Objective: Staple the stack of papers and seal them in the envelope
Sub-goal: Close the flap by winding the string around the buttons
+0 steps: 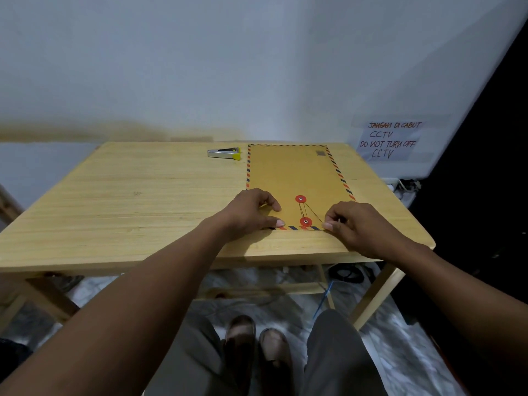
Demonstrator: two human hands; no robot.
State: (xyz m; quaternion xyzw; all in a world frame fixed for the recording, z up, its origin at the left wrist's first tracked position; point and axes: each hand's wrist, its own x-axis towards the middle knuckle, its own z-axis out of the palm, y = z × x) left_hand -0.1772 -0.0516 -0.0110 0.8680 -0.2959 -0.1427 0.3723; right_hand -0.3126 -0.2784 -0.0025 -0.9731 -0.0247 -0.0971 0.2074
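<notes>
A brown envelope (291,172) with a red-and-blue striped border lies flat on the wooden table (128,195), its flap end toward me. Two red button discs (300,199) sit on that end, and a thin string (313,214) runs from them to my right hand. My left hand (253,212) presses the envelope's near left corner, thumb on the flap edge. My right hand (353,222) pinches the string's end at the near right corner. A silver stapler (224,153) with a yellow tip lies at the table's far edge, left of the envelope. No papers are visible.
A handwritten notice (391,140) is taped to the white wall behind the table. Cables and a power strip (403,185) lie off the table's right side. Under the table I see my legs and shoes (257,350) on a marbled floor.
</notes>
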